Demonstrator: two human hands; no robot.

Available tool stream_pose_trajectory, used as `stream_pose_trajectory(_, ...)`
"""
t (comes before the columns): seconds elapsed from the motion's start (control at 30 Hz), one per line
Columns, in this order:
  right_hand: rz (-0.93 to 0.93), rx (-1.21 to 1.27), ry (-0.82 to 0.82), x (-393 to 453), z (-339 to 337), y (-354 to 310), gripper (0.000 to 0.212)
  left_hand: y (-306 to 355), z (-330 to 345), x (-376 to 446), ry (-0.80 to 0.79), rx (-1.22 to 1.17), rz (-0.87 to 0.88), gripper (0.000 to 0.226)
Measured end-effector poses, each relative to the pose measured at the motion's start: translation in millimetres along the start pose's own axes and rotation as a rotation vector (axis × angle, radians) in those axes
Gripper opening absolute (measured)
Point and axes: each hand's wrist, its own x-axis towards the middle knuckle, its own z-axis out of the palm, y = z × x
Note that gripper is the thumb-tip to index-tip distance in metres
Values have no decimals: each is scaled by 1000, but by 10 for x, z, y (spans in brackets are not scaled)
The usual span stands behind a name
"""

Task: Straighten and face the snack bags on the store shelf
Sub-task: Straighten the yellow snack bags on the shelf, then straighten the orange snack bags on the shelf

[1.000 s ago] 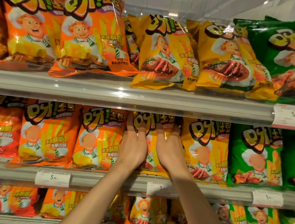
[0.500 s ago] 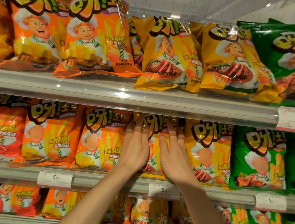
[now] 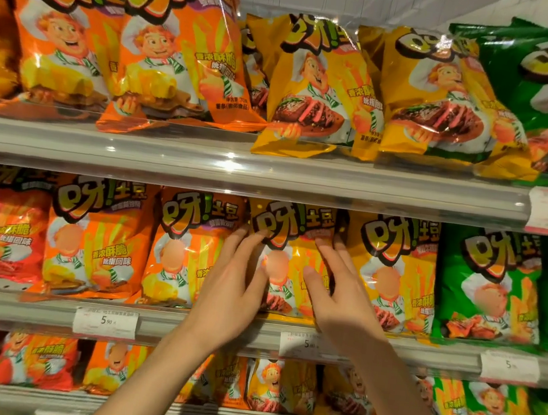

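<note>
Two bare hands reach to a yellow snack bag [image 3: 288, 264] standing upright on the middle shelf [image 3: 46, 308], between an orange bag [image 3: 188, 248] and another yellow bag [image 3: 392, 273]. The left hand [image 3: 233, 292] and right hand [image 3: 341, 295] lie with fingers straight and spread, flanking the bag's two sides, fingertips touching its front.
</note>
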Motion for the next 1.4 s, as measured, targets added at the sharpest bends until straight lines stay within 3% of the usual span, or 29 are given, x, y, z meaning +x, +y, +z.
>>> stream_pose_trajectory(0.17,-7,56,38,-218,35,148,43,-77,-139,-223,-1,-77,57,39)
stream_pose_trajectory(0.3,-74,165,73,-439,-17,214,27,-77,-307,-420,20,-230,-81,33)
stream_pose_trajectory(0.5,37,195,261,-705,27,285,19,-282,-567,-683,83,-397,-228,27)
stream_pose_trajectory(0.7,148,224,311,-861,246,144,17,-554,-852,-805,129,-542,-311,25)
stream_pose_trajectory(1.03,27,175,287,-713,729,-506,15,-875,-1129,-579,124,-419,-195,22)
stream_pose_trajectory(1.17,46,225,182,-321,925,-844,20,-817,-1056,-316,70,-299,-135,38)
stream_pose_trajectory(1.27,22,67,85,29,1064,-934,41,-739,-988,-102,-20,-241,-185,50)
stream_pose_trajectory(1.4,126,54,22,360,1200,-1033,66,-692,-904,166,-52,-213,-280,59)
